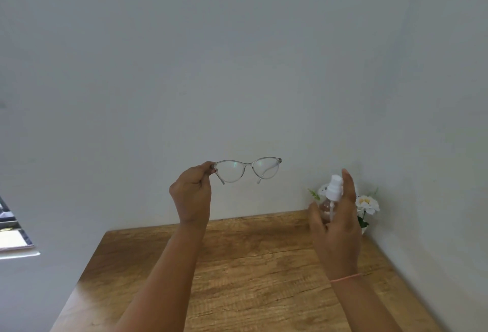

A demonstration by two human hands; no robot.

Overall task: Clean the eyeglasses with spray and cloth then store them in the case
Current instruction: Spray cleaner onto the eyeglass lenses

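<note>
Clear-framed eyeglasses hang in the air in front of the pale wall, lenses facing me, temples unfolded. My left hand pinches them at their left hinge. To the right and slightly lower, my right hand grips a small clear spray bottle with a white pump top, one finger raised beside the nozzle. The bottle is apart from the glasses. No cloth or case is in view.
A wooden table lies below both arms against the wall. White artificial flowers stand at its back right corner, just behind my right hand. A window edge shows at the far left.
</note>
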